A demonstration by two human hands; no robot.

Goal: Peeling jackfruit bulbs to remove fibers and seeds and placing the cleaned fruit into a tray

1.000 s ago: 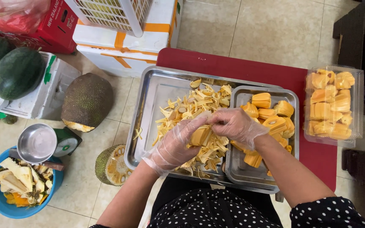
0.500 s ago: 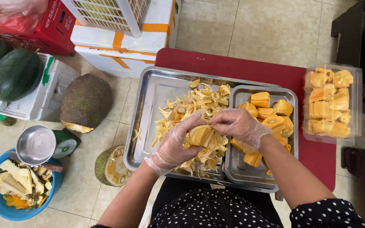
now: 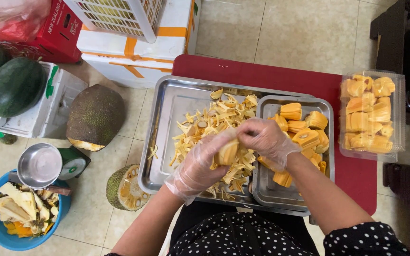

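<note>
- A round blue plastic basin (image 3: 1,232) of pale rind offcuts sits far left on the tiled floor, beside a small scale with a steel bowl (image 3: 39,165).
- A large uncut green-brown jackfruit (image 3: 95,116) and a cut jackfruit chunk (image 3: 124,187) lie near the table's left edge.
- The gloved left hand (image 3: 200,163) is closed around a yellow jackfruit pod (image 3: 227,151), held over the big steel tray of pale stringy fibres (image 3: 167,137).
- The gloved right hand (image 3: 266,142) pinches that same pod from the other side; both hands are together on it.
- The smaller steel tray of cleaned orange-yellow pods (image 3: 271,189) lies just right, touching the big tray.
- A clear plastic box of packed pods (image 3: 371,114) stands at the far right on the red table.
- Risk, as I judge it: the slick pod could slip from the thin gloves into the fibres, or tear if pulled unevenly.
</note>
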